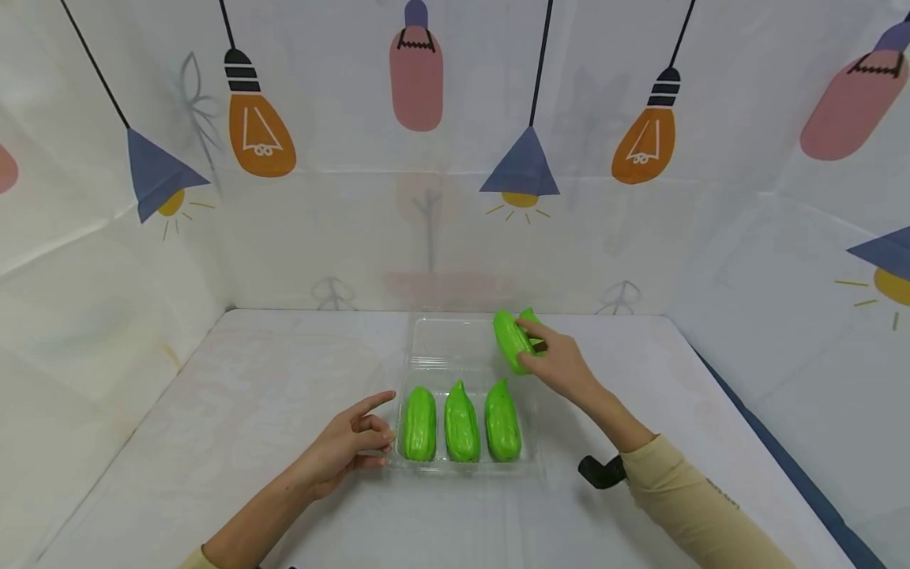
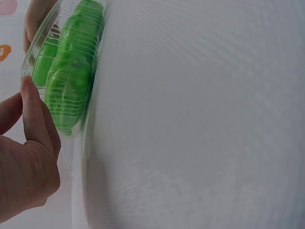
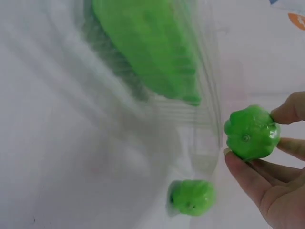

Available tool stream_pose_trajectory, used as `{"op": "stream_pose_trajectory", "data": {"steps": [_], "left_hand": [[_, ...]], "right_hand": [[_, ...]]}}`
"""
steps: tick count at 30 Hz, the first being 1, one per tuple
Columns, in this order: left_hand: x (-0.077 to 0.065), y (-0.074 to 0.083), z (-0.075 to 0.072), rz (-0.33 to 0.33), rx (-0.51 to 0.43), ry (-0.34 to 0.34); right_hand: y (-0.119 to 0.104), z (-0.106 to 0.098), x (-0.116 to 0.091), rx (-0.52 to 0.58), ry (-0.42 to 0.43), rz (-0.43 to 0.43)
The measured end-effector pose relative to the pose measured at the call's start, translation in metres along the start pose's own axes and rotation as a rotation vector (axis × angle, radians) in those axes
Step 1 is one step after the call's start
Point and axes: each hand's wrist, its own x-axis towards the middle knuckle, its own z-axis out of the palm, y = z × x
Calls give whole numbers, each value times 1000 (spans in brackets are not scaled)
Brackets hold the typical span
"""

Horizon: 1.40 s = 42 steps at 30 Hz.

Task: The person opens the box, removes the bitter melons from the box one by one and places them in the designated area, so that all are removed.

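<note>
A clear plastic box [image 1: 465, 468] lies on the table with its lid [image 1: 448, 340] folded back. Inside, three ribbed green gourds sit side by side: a left gourd [image 1: 419, 424], a middle gourd [image 1: 462, 427] and a right gourd [image 1: 503, 423]. My right hand [image 1: 558, 363] pinches another green gourd [image 3: 252, 132] between thumb and fingers, over the lid's right side. A further gourd [image 3: 193, 198] lies beyond it on the table, mostly hidden in the head view. At the box's left side is my left hand [image 1: 355, 442], index finger extended, fingertips [image 2: 28, 86] right at the rim.
The white table [image 1: 298, 348] ends at a back wall [image 1: 455, 237] printed with lamps and bulbs. A black curved object [image 1: 601, 472] shows beside the right sleeve [image 1: 682, 490]. A dark blue strip [image 1: 782, 466] runs along the right table edge.
</note>
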Motion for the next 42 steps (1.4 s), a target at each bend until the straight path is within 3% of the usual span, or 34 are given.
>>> {"op": "stream_pose_trajectory", "data": {"steps": [23,42], "left_hand": [[-2,1,2,-1,-4,-2],[1,0,1,-6,10,16]], "right_hand": [[60,-24,13,-7,160,38],[84,-35,23,3,165,86]]}}
